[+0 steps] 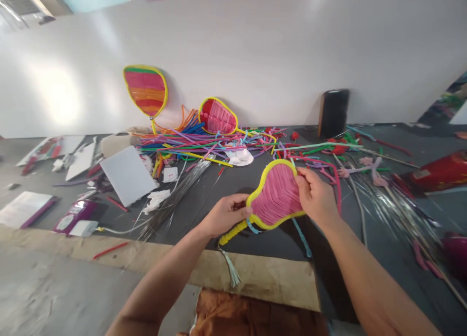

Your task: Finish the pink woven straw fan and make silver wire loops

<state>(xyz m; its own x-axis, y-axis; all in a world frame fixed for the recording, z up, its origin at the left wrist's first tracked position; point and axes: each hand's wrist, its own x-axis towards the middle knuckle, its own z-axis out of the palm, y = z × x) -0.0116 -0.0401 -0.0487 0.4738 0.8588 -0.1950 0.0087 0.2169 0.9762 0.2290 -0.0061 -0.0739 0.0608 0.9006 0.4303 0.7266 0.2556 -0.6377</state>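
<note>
A hand fan (279, 195) of pink pipe cleaners with a yellow fuzzy rim is held tilted above the dark table. My left hand (229, 212) pinches its lower left edge, close to where the yellow wrapped handle (233, 233) begins. On the opposite side, my right hand (316, 195) grips the right rim between thumb and fingers. A light blue pipe cleaner (302, 237) hangs below the fan, and a blue piece (252, 226) loops near the handle's base. From the handle's end dangles a pale tassel (230, 268).
Behind lie heaped coloured pipe cleaners (175, 142) and thin metal wires (182, 190). Two more fans, one striped (146, 90) and one pink-red (219, 116), lean near the white wall. A phone (333, 113) stands at the back right; a white card (128, 175) lies left.
</note>
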